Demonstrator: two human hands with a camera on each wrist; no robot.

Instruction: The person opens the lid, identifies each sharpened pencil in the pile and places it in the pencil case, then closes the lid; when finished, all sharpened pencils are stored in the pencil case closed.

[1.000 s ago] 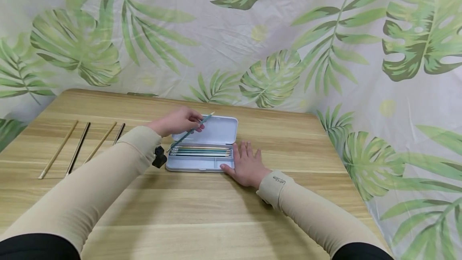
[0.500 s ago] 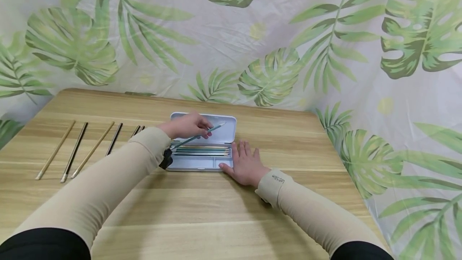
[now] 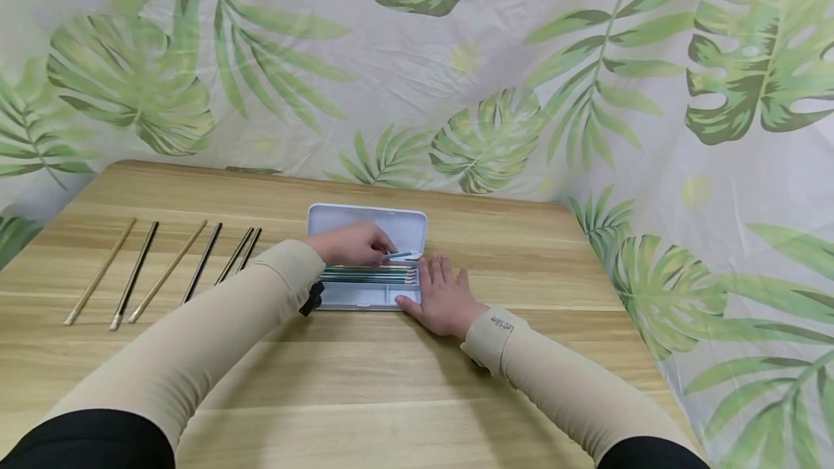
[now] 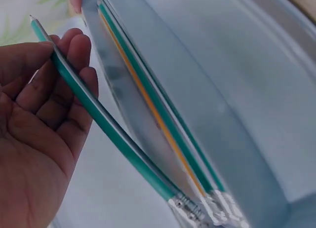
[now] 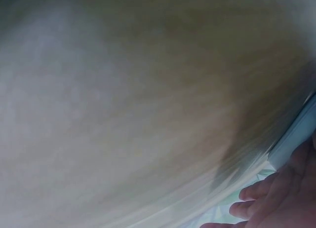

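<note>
A white pencil case (image 3: 345, 298) lies with its lid raised on the table. Several pencils (image 3: 371, 276), green-and-silver and one yellow, lie side by side in its rear compartment. My left hand (image 3: 355, 243) is over the back of the case and pinches a green pencil (image 4: 106, 127) between thumb and fingers. In the left wrist view, that pencil's eraser end dips beside the row of pencils and its sharp tip points up past the thumb. My right hand (image 3: 449, 299) rests with spread fingers against the right end of the case, its thumb at the front corner.
Several pencils, some black (image 3: 133, 277) and some natural wood (image 3: 167, 271), lie spaced apart on the table left of the case. The left forearm partly covers some of them. A leaf-print cloth (image 3: 391, 78) hangs behind the table's back edge.
My left hand has moved right and lowered toward the case with the green pencil, which has turned from steeply slanted to nearly parallel with the row. The right hand has stayed still.
</note>
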